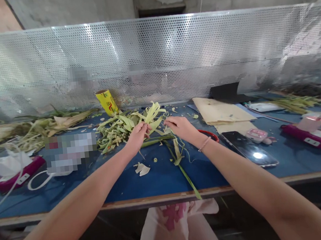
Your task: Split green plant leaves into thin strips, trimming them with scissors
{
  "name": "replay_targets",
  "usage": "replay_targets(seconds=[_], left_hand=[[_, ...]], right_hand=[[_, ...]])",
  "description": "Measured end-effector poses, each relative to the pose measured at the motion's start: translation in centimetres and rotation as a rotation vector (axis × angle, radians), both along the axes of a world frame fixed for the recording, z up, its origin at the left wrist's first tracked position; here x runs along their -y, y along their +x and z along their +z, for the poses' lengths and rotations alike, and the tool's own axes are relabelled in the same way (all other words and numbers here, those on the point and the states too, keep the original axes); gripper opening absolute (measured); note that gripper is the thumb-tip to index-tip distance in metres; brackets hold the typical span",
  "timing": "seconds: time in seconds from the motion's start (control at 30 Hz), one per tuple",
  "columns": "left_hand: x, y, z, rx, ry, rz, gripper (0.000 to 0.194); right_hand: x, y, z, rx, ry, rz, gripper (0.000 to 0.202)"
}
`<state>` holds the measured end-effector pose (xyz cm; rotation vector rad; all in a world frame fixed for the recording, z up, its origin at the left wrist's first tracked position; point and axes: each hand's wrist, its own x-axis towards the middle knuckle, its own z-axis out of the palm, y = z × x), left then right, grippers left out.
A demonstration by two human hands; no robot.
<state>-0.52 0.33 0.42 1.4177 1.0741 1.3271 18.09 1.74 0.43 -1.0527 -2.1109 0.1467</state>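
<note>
My left hand (138, 137) is closed in a pinch around the base of a pale yellow-green husk flower (154, 112) with spread, pointed strips. My right hand (182, 128), wearing a beaded bracelet, is just right of it with fingertips pinched; what they hold is too small to make out. A heap of green plant pieces (111, 132) lies to the left of my left hand. Below the hands are a long green leaf strip (188, 178) and torn white scraps (142, 169). Part of a red ring-shaped object (210, 134) shows behind my right wrist.
A perforated metal screen (171, 57) backs the blue table (161, 184). Before it stands a yellow tube (107, 102). Brown paper (219, 110), a phone (248, 149), a pink case (256, 135) and purple power strips (313, 138) lie around. Dry husks (71, 119) are at left.
</note>
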Motion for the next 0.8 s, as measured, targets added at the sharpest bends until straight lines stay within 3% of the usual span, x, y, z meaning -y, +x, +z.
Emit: replay_targets(seconds=[0.13,0.23,0.47,0.63,0.8], left_hand=[[0.8,0.2,0.5,-0.133,0.234,-0.037,0.016],[1.4,0.5,0.8,-0.097,0.283,-0.127,0.016],[1.3,0.7,0.7,0.400,-0.040,-0.299,0.021],[0.7,0.1,1.5,0.555,-0.119,-0.197,0.020],[-0.3,-1.3,2.5,0.670,-0.049,-0.081,0.020]], right_hand=[[0.8,-0.9,0.2,0.031,0.043,0.037,0.026],[1.2,-1.5,0.0,0.050,0.022,0.058,0.025],[1.1,-1.5,-0.2,0.209,-0.053,0.147,0.026],[0.8,-0.4,0.3,0.305,-0.129,0.029,0.026],[0.0,1.1,0.1,0.404,-0.223,-0.144,0.027]])
